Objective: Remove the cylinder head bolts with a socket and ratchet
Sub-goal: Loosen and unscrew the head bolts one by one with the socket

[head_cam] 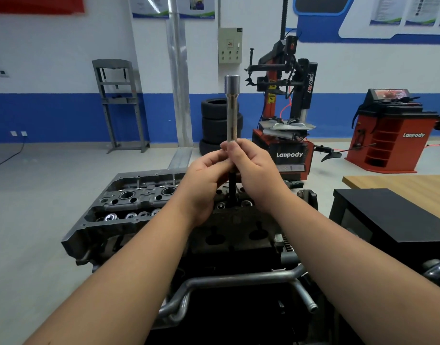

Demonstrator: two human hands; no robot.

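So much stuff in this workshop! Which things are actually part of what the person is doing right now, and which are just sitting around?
Part of the job:
- long socket, held upright by left hand and right hand
- cylinder head below the hands

Just lying about:
- stacked tyres
- tyre changer
- red wheel balancer
- grey press frame
- black box

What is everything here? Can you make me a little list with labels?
place: workshop with a blue and white wall
left hand: fingers curled round the lower part of the tool
right hand: pinching the tool just above the left hand
tool: long socket extension, upright, wide end on top
below the hands: cylinder head on the engine
behind: stacked tyres, red tyre changer, red wheel balancer
ratchet: not seen
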